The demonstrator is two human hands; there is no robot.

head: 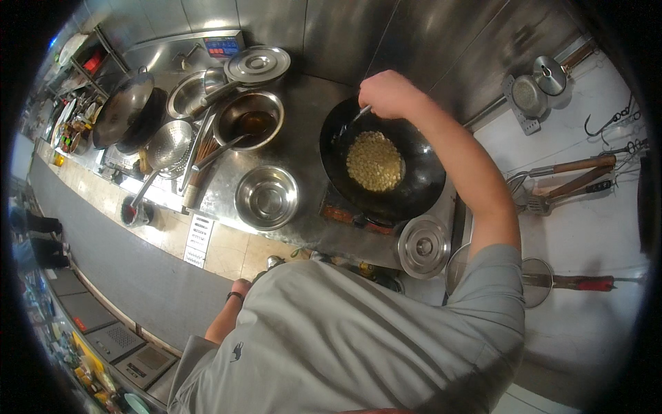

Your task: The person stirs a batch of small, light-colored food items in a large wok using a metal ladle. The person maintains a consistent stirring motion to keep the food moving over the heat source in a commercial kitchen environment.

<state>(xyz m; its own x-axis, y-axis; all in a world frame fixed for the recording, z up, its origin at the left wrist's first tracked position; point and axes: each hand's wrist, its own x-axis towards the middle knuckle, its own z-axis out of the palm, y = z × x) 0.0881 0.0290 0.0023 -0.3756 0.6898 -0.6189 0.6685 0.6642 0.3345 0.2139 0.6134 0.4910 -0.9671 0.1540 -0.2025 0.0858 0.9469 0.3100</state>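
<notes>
My right hand [389, 94] grips the metal handle of a utensil [357, 119] over the far-left side of a black wok [421, 171]. Its working end is hard to make out against the dark wok wall. In the bottom of the wok lies a pool of small pale-yellow pieces [375, 161], apparently in liquid. The wok rests on a burner at the right of the steel counter. My left hand [241, 287], below a dark wristband, hangs at my waist beside the counter's front edge. My shirt covers part of it, so its fingers cannot be read.
Left of the wok stand a steel bowl [266, 197] and a steel pot with dark liquid [256, 123], a ladle [222, 152] across it. Beyond are a perforated strainer [170, 144], a bamboo brush [199, 173] and another wok [124, 111]. A round lid [424, 247] lies near me; utensils [569, 176] hang right.
</notes>
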